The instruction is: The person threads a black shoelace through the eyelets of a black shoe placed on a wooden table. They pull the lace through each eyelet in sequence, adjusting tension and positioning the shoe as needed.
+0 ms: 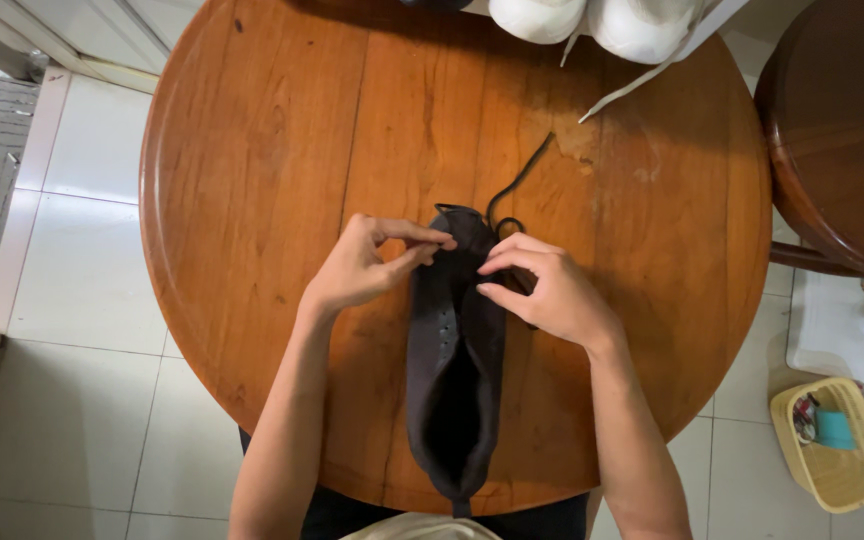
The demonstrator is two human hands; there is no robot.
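Frame centre: left hand (357, 268) pinches black shoe (455, 350) upper edge. Right hand (547, 290) fingers curled on shoe, gripping black lace (518, 180). Round wooden table (252, 200). White shoes (592, 20) top edge.

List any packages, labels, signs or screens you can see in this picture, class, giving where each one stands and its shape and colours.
None are plainly in view: no label, sign or screen shows.
Nearest thing to a package: a yellow basket on the floor at lower right, oblong, with small teal and dark items inside, too small to tell.
The hands work only on a dark shoe on the round wooden table.
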